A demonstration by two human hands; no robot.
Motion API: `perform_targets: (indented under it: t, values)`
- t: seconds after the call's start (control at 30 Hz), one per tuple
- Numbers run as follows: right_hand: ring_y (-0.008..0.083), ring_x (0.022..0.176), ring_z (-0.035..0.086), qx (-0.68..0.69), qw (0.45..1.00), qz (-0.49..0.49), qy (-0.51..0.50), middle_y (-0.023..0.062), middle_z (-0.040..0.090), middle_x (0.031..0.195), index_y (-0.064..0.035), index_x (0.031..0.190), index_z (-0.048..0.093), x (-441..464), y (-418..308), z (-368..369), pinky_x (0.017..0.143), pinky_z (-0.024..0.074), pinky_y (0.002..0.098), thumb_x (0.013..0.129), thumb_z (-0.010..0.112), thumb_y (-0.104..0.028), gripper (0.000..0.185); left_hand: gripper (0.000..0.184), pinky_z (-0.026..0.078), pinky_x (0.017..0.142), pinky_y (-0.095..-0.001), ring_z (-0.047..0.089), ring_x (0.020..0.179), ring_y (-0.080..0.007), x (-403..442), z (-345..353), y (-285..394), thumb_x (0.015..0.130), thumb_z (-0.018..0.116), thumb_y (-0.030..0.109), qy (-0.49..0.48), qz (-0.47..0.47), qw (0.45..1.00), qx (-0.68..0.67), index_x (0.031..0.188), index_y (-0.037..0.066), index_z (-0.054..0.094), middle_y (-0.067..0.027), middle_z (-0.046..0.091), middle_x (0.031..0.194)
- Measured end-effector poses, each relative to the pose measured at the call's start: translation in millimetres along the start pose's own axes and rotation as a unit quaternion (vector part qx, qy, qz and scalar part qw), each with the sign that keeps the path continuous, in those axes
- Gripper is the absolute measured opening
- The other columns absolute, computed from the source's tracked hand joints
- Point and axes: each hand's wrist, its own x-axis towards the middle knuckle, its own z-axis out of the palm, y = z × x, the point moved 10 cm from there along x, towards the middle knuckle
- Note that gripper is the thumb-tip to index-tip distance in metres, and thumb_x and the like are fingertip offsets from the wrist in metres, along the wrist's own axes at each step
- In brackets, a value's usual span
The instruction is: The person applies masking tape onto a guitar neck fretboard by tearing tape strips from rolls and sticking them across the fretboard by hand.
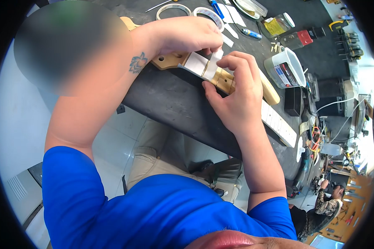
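Observation:
A guitar neck [224,80] lies along the dark bench edge, its headstock [167,62] to the left. White tape covers part of the fretboard near the headstock and a long stretch [279,125] at the right; bare wood with frets and a dot shows between. My left hand [191,34] is closed above the neck, pinching a strip of masking tape [214,62] that meets the fretboard. My right hand [242,89] bends around the neck, thumb at the near edge and index fingertip by the strip. Its other fingertips are hidden.
Tape rolls [173,12] lie beyond my left hand. A rounded wooden piece [270,92] is just past my right hand, with a plastic tub [286,68], a black box [294,101] and a jar [277,25] farther off. Another person [326,205] works at the far right.

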Motion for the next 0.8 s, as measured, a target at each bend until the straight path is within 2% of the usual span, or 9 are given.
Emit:
perform_targets:
  t: [0.07,0.17,0.27,0.37,0.47,0.63,0.8]
  values:
    - [0.0303,0.109,0.072,-0.018,1.000,-0.023,-0.006,0.0119,0.069,0.121,-0.0071,0.111,0.076,-0.3,-2.9,0.5,0.092,0.0603,0.0420,0.077,0.094,0.001,0.040,0.034,0.056,0.084,-0.0347,0.070,0.101,-0.0167,2.0,1.6,-4.0,0.104,0.061,0.028,-0.009,-0.011,0.999,0.034,0.114,0.001,0.081,-0.0071,0.075,0.105]
    - [0.0325,0.105,0.069,0.001,1.000,-0.017,-0.023,0.0108,0.070,0.122,-0.0093,0.102,0.079,-4.2,2.4,7.2,0.091,0.0584,0.0458,0.075,0.093,0.000,0.031,0.034,0.057,0.086,-0.0360,0.071,0.101,-0.0177,1.1,1.7,-1.5,0.103,0.061,0.025,-0.005,-0.048,0.993,0.108,0.115,0.000,0.080,-0.0092,0.076,0.106]
    - [0.0298,0.099,0.069,0.016,0.999,-0.031,-0.014,0.0074,0.071,0.116,-0.0086,0.093,0.081,-3.8,-0.7,7.3,0.085,0.0585,0.0432,0.077,0.091,0.001,0.021,0.034,0.059,0.088,-0.0375,0.073,0.102,-0.0187,3.0,1.5,-0.4,0.102,0.061,0.022,0.003,-0.046,0.987,0.154,0.118,-0.001,0.079,-0.0108,0.077,0.108]
    - [0.0297,0.097,0.067,0.012,0.999,-0.050,-0.001,0.0054,0.072,0.110,-0.0081,0.089,0.078,-3.0,-4.3,4.4,0.080,0.0581,0.0424,0.075,0.090,0.003,0.021,0.034,0.060,0.089,-0.0381,0.074,0.103,-0.0199,1.7,4.4,0.8,0.102,0.062,0.020,-0.004,-0.075,0.982,0.173,0.122,-0.001,0.079,-0.0115,0.078,0.110]
    - [0.0253,0.097,0.073,-0.015,0.998,-0.057,-0.027,0.0078,0.073,0.110,-0.0066,0.093,0.081,-3.7,-6.5,6.7,0.081,0.0599,0.0400,0.078,0.089,0.005,0.021,0.035,0.060,0.090,-0.0388,0.075,0.105,-0.0217,-1.9,5.4,6.6,0.101,0.062,0.020,-0.006,-0.092,0.977,0.193,0.125,-0.001,0.079,-0.0122,0.078,0.113]
    - [0.0270,0.096,0.073,-0.018,0.997,-0.075,-0.022,0.0078,0.073,0.106,-0.0057,0.092,0.080,-2.9,-10.2,7.8,0.080,0.0592,0.0403,0.075,0.088,0.006,0.022,0.037,0.062,0.089,-0.0405,0.076,0.106,-0.0248,-1.3,5.1,4.1,0.102,0.061,0.020,-0.003,-0.099,0.973,0.208,0.126,0.000,0.079,-0.0142,0.079,0.115]
    - [0.0307,0.093,0.066,-0.002,0.997,-0.082,0.000,0.0042,0.072,0.101,-0.0076,0.085,0.073,-3.2,-11.5,8.9,0.079,0.0579,0.0426,0.070,0.088,0.005,0.024,0.037,0.062,0.086,-0.0410,0.076,0.104,-0.0254,1.3,4.9,7.2,0.102,0.060,0.019,-0.005,-0.049,0.972,0.231,0.127,0.000,0.079,-0.0150,0.079,0.115]
